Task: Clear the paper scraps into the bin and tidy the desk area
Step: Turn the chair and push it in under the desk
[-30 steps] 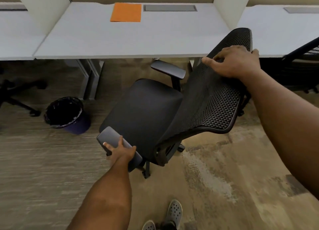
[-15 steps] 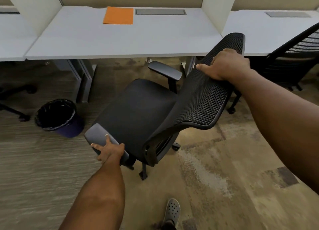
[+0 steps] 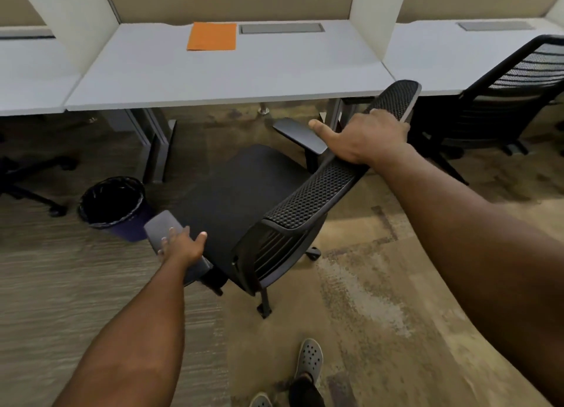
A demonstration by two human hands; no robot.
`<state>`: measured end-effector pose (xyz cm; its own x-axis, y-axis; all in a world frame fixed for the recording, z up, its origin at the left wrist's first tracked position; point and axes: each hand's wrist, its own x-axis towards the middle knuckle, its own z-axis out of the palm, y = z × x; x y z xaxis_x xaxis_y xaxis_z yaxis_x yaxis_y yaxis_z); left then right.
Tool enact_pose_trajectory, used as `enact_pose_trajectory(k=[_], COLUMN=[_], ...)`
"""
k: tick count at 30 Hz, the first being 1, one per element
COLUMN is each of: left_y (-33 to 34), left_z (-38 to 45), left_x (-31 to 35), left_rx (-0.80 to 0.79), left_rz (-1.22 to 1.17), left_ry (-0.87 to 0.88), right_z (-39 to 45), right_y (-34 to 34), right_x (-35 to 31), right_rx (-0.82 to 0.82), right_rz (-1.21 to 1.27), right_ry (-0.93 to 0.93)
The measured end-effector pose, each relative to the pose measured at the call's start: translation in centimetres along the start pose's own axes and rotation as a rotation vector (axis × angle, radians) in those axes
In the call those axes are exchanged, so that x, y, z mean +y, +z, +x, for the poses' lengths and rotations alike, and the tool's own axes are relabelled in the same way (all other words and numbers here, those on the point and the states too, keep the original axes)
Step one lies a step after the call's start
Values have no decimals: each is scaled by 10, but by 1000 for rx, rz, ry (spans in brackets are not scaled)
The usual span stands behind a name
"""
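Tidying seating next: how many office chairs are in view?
3: near chair facing the middle desk, second chair at the right desk, and a wheeled chair base far left, seat hidden.

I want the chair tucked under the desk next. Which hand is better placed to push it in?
Probably right. The right hand grips the top of the backrest, in line with the desk. The left hand only rests flat on the side armrest, so its push would likely turn the chair.

Black mesh chair (image 3: pixel 244 199), orange paper (image 3: pixel 211 36) (plain) — pale grey desk (image 3: pixel 213 74), black-lined bin (image 3: pixel 113 202)
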<state>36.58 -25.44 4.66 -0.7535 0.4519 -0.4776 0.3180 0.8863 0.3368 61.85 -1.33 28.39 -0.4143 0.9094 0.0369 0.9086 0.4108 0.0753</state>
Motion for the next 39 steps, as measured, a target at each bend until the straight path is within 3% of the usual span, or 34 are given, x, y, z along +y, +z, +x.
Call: enact_pose_trajectory(k=[5, 9, 13, 16, 19, 23, 32, 39], left_y=[-82, -139, -162, -164, -163, -168, -183, -204], left_z=[-42, -93, -141, -162, -170, -168, -150, -116], left_x=[43, 72, 85, 80, 60, 33, 20, 32], left_rx=[94, 170, 106, 171, 369, 560, 693, 641], left_rz=[-295, -314, -160, 170, 345, 336, 338, 292], left_ry=[266, 442, 564, 563, 490, 501, 497, 573], right_z=[-45, -80, -106, -117, -119, -108, -78, -38], right_y=[-12, -20, -25, -24, -21, -6, 7, 8], right_x=[-11, -30, -55, -65, -65, -36, -8, -17], right_rx=[-82, -154, -131, 8, 135, 181, 328, 349], right_rz=[4, 29, -2, 15, 44, 99, 289, 307], right_ry=[-81, -148, -233, -274, -272, -197, -138, -195])
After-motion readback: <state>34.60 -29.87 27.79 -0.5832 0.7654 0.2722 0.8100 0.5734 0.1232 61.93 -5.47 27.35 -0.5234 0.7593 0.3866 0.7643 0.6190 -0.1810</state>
